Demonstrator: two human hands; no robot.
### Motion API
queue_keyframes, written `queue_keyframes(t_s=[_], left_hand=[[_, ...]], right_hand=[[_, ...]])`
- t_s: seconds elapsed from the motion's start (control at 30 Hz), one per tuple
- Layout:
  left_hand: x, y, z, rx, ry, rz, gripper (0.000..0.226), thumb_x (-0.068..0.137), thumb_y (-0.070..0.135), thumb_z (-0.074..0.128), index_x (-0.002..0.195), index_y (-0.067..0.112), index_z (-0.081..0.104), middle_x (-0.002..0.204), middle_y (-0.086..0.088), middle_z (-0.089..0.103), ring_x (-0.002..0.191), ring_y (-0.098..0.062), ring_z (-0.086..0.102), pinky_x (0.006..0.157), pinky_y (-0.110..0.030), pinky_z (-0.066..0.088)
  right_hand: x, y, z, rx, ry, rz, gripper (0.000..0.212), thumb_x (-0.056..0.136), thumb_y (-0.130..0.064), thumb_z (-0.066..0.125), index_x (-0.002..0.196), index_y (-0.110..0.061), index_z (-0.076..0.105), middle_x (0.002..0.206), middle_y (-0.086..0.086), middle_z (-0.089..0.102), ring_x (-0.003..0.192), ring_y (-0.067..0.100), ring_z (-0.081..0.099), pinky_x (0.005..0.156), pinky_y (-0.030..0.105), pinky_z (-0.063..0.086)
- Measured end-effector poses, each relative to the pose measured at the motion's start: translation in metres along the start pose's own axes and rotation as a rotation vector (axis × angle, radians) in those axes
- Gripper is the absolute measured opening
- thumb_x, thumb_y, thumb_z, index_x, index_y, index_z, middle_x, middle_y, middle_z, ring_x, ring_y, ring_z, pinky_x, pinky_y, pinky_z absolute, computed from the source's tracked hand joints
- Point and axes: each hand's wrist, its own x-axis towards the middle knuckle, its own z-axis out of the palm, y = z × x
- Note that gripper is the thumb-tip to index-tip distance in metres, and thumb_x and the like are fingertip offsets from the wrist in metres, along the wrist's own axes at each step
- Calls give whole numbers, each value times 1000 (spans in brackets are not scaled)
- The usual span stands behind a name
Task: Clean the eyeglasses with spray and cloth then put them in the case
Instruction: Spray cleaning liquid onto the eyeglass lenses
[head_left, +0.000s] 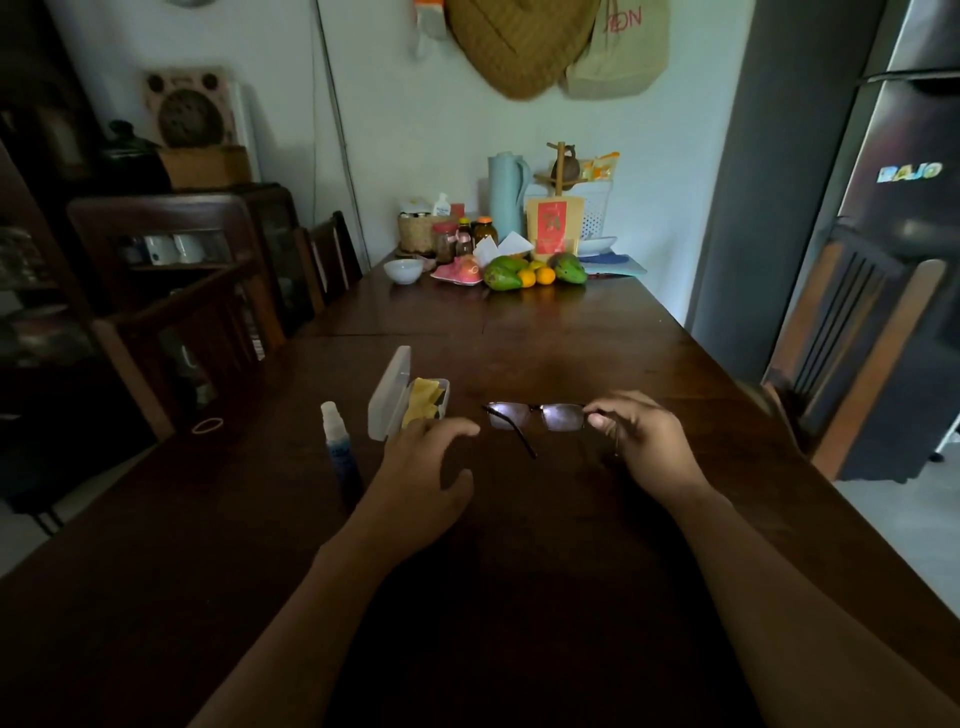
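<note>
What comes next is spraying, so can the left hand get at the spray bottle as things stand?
Probably yes. The left hand is open and holds nothing, and the spray bottle stands upright just to its left with nothing between them. The open case lies farther back, out of the way.

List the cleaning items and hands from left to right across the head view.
Spray bottle → open case holding yellow cloth → eyeglasses → right hand pinching their end. Left hand overlaps the case, so omitted.
</note>
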Motion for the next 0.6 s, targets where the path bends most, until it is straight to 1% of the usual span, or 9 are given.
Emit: queue_keyframes(t_s=[0.07,0.17,0.2,0.27,0.33,0.37,0.43,0.53,0.6], left_hand=[[9,9,3,-5,41,31,59,87,36,61,135,54,33,138,7,40,128,-12,32,92,-31,29],[25,17,11,36,-35,31,70,89,30,57,143,58,23,133,4,38,123,-14,33,92,-35,32],[28,16,14,42,-69,22,68,90,28,56,141,59,25,133,3,38,123,-16,35,92,-36,34],[32,10,20,51,-93,21,53,92,27,55,131,58,38,134,3,39,126,-19,35,94,-35,33],[31,4,26,45,-71,30,41,92,30,56,121,54,42,135,7,38,129,-17,33,93,-31,31],[31,2,28,28,-49,37,40,91,31,57,119,54,41,133,10,37,130,-15,33,90,-27,30],[33,3,30,-3,2,60,46,87,32,59,121,53,38,130,15,35,130,-13,33,90,-24,31],[47,11,30,7,-6,28,70,83,31,64,138,52,26,144,9,33,136,-17,28,101,-34,32],[57,14,30,62,-53,0,76,85,31,64,143,52,20,150,6,26,139,-22,22,105,-41,33]], right_hand=[[-1,-1,-2,33,-1,-33,12,95,-11,62,96,-12,73,99,-3,64,100,0,55,84,10,38],[-3,0,-2,76,-43,-67,11,94,-11,62,91,-12,73,108,-8,64,112,-15,49,90,0,33],[-3,1,-2,99,-67,-70,11,94,-11,63,90,-12,73,112,-8,66,118,-14,48,94,1,34],[-2,2,-2,137,-99,-83,11,94,-13,62,89,-14,72,112,-5,69,123,-4,52,100,13,41],[-2,2,-3,152,-111,-106,11,94,-19,59,92,-17,70,109,-4,69,118,3,58,99,22,44],[-2,1,-3,148,-119,-128,14,94,-22,57,93,-18,70,106,-4,69,114,6,59,97,22,45],[-2,-1,-4,142,-127,-179,16,95,-22,56,93,-17,71,100,-3,68,108,9,60,92,21,45],[-1,-6,-3,162,-120,-225,16,93,-12,58,94,-12,74,100,1,68,107,12,62,92,25,48],[-1,-9,-1,164,-133,-245,22,89,3,61,99,-9,77,104,5,67,108,13,61,95,27,49]])
